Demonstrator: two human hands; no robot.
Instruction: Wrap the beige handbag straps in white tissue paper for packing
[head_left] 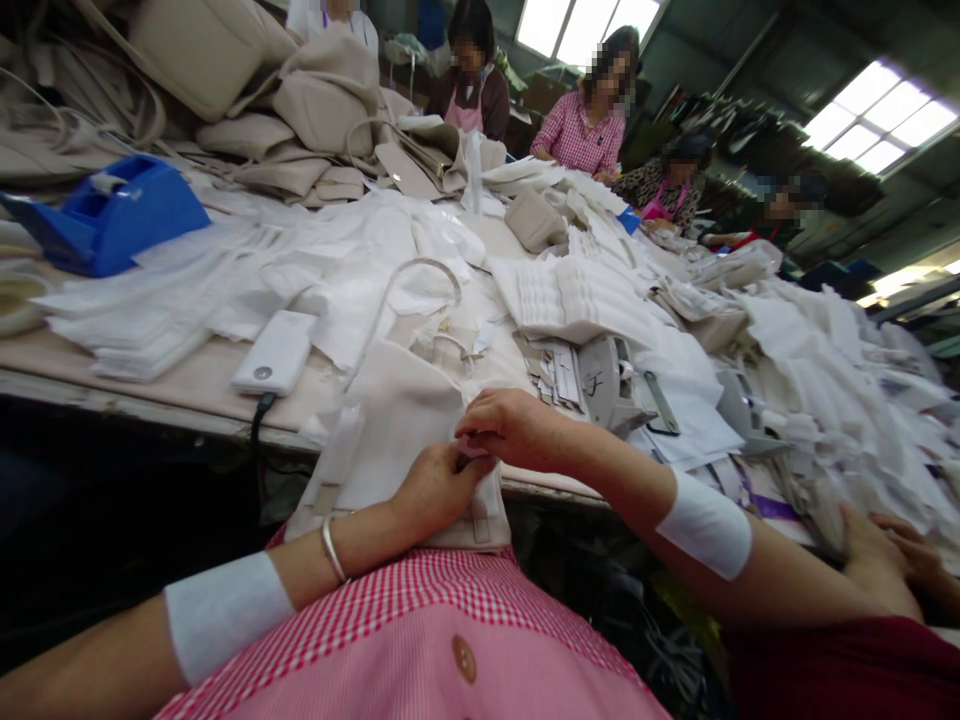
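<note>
A beige bag (322,527), mostly covered by a sheet of white wrapping (401,400), leans at the table's front edge against my apron. Its thin strap (390,290) loops up onto the table. My left hand (439,487) lies on the lower right part of the bag, fingers curled inward. Just above it, my right hand (510,428) bends its fingers down so that the two hands meet at the wrapping's right side. Whatever is between the fingertips is too small and hidden to name.
On the table (150,385) are a blue tape dispenser (127,215), a white power bank (276,352), a grey tape dispenser (611,385), foam sheets and piled beige bags (322,110). Another person's hands (885,550) are at the right; several people stand behind the table.
</note>
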